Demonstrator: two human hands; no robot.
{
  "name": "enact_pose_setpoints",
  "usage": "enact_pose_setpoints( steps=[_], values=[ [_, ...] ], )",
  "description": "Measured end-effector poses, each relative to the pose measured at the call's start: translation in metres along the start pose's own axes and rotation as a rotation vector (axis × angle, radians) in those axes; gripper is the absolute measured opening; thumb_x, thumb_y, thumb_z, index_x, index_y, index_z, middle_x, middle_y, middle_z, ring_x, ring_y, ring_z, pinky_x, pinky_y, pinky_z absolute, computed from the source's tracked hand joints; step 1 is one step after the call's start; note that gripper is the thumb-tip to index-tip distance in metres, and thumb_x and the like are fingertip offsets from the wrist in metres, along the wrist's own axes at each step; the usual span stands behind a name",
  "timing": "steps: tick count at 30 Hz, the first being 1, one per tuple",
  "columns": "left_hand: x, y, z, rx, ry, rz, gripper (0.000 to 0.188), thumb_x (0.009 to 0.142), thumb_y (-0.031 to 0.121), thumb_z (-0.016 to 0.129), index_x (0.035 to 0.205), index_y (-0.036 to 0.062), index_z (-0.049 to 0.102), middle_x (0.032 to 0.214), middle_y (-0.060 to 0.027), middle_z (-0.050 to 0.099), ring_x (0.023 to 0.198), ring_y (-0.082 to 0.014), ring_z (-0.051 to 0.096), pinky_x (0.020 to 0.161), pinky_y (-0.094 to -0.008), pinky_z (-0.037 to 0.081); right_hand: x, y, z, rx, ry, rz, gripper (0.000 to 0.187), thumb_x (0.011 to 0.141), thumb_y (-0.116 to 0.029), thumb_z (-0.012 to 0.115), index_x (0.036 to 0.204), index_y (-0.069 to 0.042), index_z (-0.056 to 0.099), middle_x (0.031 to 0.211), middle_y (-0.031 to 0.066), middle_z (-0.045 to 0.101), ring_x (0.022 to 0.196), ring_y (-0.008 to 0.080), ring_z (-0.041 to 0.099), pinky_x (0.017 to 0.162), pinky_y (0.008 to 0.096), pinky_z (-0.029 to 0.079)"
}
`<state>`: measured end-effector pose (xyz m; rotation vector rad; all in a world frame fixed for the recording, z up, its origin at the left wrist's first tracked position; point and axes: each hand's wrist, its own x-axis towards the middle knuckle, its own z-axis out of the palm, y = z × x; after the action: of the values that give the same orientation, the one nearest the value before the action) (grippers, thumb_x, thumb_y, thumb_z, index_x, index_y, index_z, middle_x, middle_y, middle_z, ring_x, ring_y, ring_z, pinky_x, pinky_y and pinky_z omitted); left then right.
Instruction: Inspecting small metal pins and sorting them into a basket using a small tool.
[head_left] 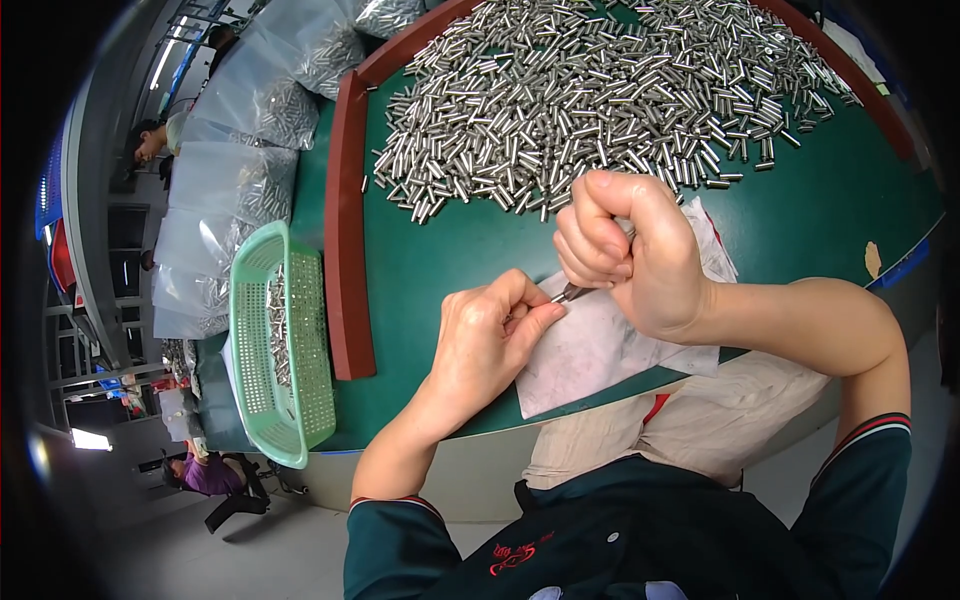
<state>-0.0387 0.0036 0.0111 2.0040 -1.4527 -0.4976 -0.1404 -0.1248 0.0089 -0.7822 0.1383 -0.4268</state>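
Just right of frame centre, a slim dark tool [571, 292] is slanting down to the left, largely hidden. A small silvery pin [557, 298] is sitting at its lower end, mostly covered; contact is not showing clearly.

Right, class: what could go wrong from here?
The slim tool in the right hand could slip and nick the left hand, close to its tip. The small metal piece the left hand pinches might drop. The green basket sits near the edge of the table, so a knock could spill it.
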Motion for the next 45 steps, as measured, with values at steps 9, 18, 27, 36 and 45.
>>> enact_pose_setpoints(
  steps=[9, 18, 27, 36, 45],
  values=[
    [0.001, -0.002, 0.002, -0.025, 0.007, 0.014, 0.016, 0.069, 0.005, 0.066, 0.064, -0.0011, 0.053, 0.047, -0.0104, 0.049, 0.038, -0.019, 0.046, 0.039, -0.0288, 0.036, -0.006, 0.008, 0.005, -0.107, -0.045, -0.117, 0.036, 0.084, -0.02, 0.035, 0.05, -0.009, 0.03, 0.046, -0.0017, 0.029, 0.044, 0.0066, 0.023, 0.042, 0.0234, 0.021],
    [0.004, 0.004, -0.003, -0.007, 0.005, -0.003, 0.017, 0.069, 0.006, 0.066, 0.064, -0.0013, 0.052, 0.046, -0.0121, 0.048, 0.038, -0.0229, 0.047, 0.039, -0.0314, 0.036, -0.006, 0.007, 0.009, -0.172, -0.051, -0.179, 0.031, 0.083, -0.015, 0.038, 0.054, -0.006, 0.031, 0.05, -0.0011, 0.032, 0.048, 0.0057, 0.028, 0.044, 0.0231, 0.025],
    [0.007, -0.031, -0.025, -1.648, -0.363, -0.369, 0.01, 0.086, 0.016, 0.051, 0.088, 0.0063, 0.05, 0.072, -0.0026, 0.045, 0.051, -0.0037, 0.03, 0.046, -0.0161, 0.027, -0.008, 0.002, 0.005, -0.174, -0.087, -0.076, 0.035, 0.086, -0.018, 0.032, 0.052, -0.007, 0.029, 0.047, 0.0005, 0.03, 0.044, 0.0084, 0.025, 0.043, 0.0232, 0.023],
    [0.021, -0.044, -0.042, -1.536, 0.078, -0.433, 0.03, 0.091, 0.028, 0.037, 0.073, 0.0055, 0.046, 0.058, -0.0004, 0.037, 0.05, -0.0073, 0.03, 0.044, -0.0187, 0.026, -0.001, 0.001, 0.003, -0.214, -0.11, -0.074, 0.036, 0.086, -0.02, 0.033, 0.052, -0.007, 0.032, 0.046, 0.0015, 0.033, 0.044, 0.0086, 0.028, 0.043, 0.0224, 0.024],
    [0.035, -0.06, -0.032, 0.328, 0.479, -0.104, 0.007, 0.08, 0.009, 0.054, 0.082, 0.0028, 0.055, 0.062, -0.0179, 0.057, 0.057, -0.0342, 0.057, 0.051, -0.0383, 0.042, -0.005, -0.007, 0.004, -0.299, -0.206, 0.011, 0.032, 0.085, -0.017, 0.04, 0.06, -0.002, 0.051, 0.05, -0.0021, 0.04, 0.044, 0.0036, 0.033, 0.04, 0.0192, 0.024]
  ],
)
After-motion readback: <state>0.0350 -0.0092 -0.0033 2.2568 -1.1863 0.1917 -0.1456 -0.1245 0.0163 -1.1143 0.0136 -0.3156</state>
